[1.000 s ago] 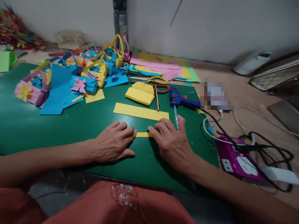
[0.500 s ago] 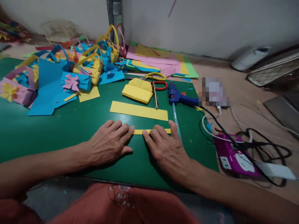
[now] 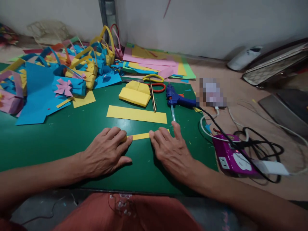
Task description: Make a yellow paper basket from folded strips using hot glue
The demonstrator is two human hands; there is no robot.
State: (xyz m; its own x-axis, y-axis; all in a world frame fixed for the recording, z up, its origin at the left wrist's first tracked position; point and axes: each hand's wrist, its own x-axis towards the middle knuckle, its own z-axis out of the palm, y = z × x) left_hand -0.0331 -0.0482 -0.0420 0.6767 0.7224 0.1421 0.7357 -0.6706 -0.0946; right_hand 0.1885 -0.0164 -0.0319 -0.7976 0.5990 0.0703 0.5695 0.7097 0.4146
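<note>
A narrow folded yellow paper strip (image 3: 141, 136) lies on the green board, tilted slightly up to the right. My left hand (image 3: 106, 150) presses its left end with the fingertips, thumb spread apart. Over its right part lies my right hand (image 3: 172, 152), fingers pressing down and thumb side toward the middle; neither hand grips it. Beyond the hands are a wider yellow paper strip (image 3: 136, 114) and a folded yellow paper piece (image 3: 134, 93). A pen (image 3: 153, 99) and scissors (image 3: 157, 87) lie beside that piece. The blue glue gun (image 3: 183, 101) has a glue stick (image 3: 172, 113) pointing toward my right hand.
Paper baskets (image 3: 69, 86) with handles and bows crowd the back left, beside a large blue sheet (image 3: 35, 93). Coloured paper sheets (image 3: 149, 59) lie at the back. On the right are a purple power strip (image 3: 231, 157), tangled cables (image 3: 264, 147) and a blurred-out object (image 3: 213, 91).
The view has shifted a little to the right. My hands have moved apart along the narrow strip, and the strip's right end now sits tilted higher.
</note>
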